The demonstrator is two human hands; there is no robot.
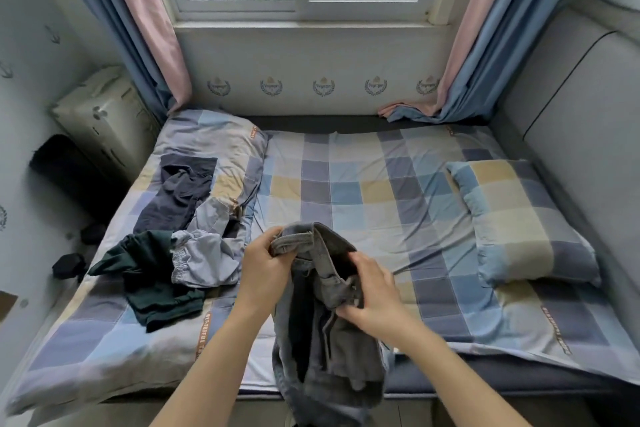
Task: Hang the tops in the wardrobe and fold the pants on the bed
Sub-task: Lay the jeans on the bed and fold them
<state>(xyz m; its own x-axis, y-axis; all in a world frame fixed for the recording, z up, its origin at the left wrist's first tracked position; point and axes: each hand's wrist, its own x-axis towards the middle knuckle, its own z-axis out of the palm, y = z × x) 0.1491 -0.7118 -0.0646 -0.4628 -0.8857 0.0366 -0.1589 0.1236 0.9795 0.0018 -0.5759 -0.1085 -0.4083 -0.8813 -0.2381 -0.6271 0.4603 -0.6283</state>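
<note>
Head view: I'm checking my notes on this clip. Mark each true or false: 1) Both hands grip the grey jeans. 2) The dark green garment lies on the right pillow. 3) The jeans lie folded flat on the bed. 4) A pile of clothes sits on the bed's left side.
1) True: left hand and right hand grip the grey jeans.
2) False: the dark green garment lies left; the right pillow is bare.
3) False: they hang unfolded from the hands.
4) True.

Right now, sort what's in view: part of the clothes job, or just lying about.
Job:
grey jeans, held by left hand and right hand
dark green garment
light grey garment
navy garment
bed

Lying about:
pillow
curtains
white box
</note>
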